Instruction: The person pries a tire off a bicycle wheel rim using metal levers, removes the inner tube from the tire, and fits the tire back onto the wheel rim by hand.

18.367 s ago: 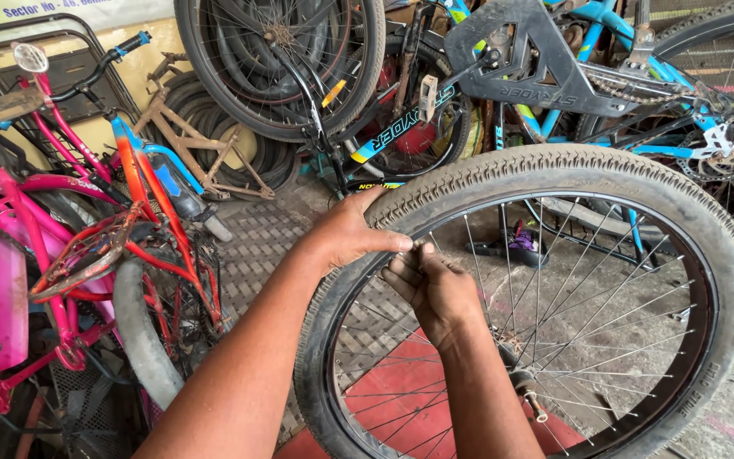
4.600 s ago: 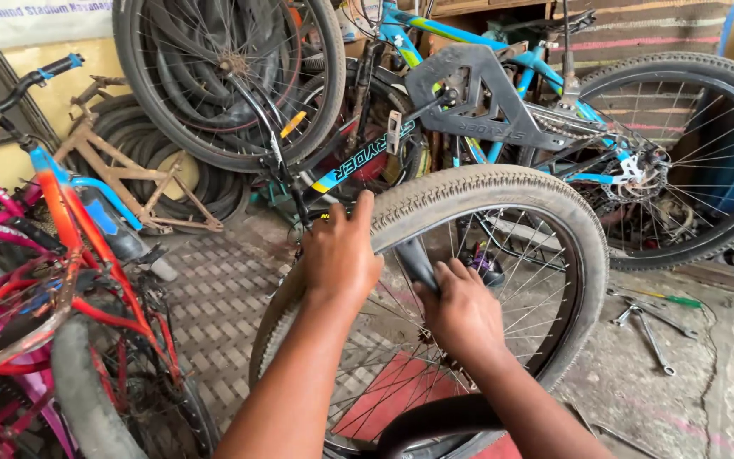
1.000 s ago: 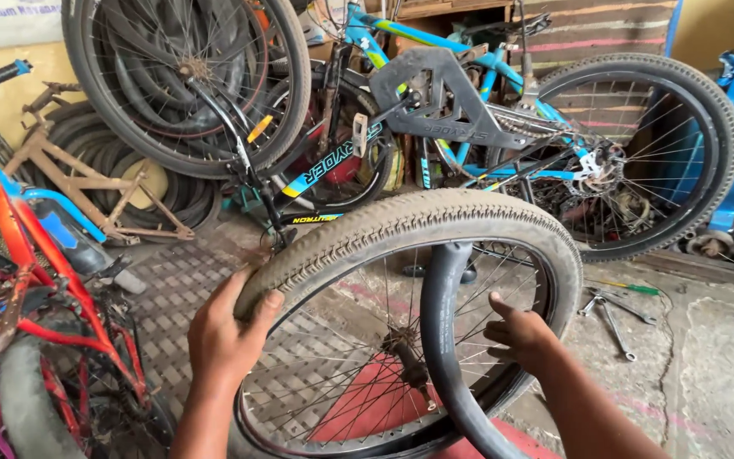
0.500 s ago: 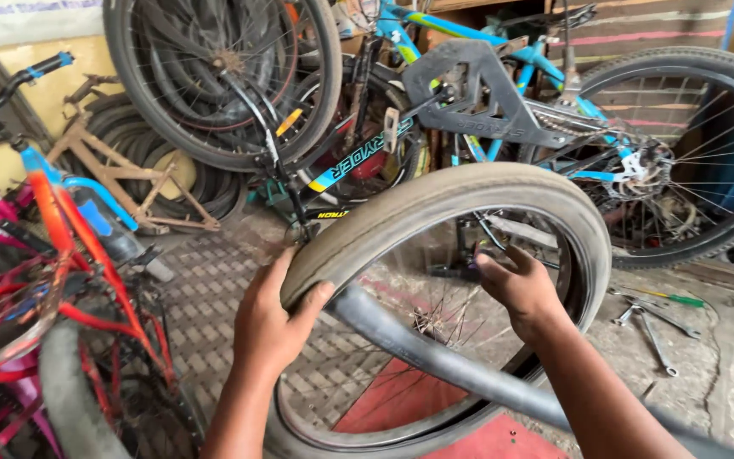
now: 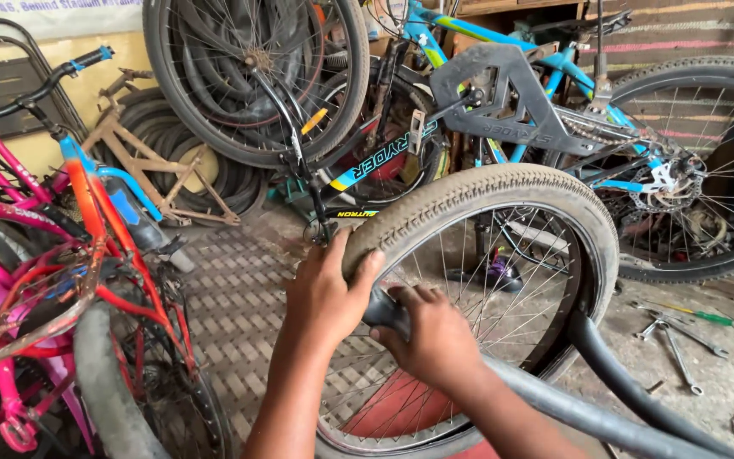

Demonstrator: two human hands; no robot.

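Crowded workshop floor [image 5: 239, 297], bicycles stacked far and left, wrenches [image 5: 681, 336] lying right. Near centre, dusty spoked wheel [image 5: 486, 212] upright. Left hand [image 5: 324, 293] clenched on its tyre; right hand [image 5: 435, 340] grasping black inner tube [image 5: 588, 399].

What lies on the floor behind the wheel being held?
Seen through the wheel spokes: patterned floor and a small purple object. Wrenches lie to its right. The hands cover the rest.

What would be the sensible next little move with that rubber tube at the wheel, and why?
Probably pull more inner tube out from under the tyre: the right hand grips it at the rim, the left hand steadies the tyre, and part already hangs free.
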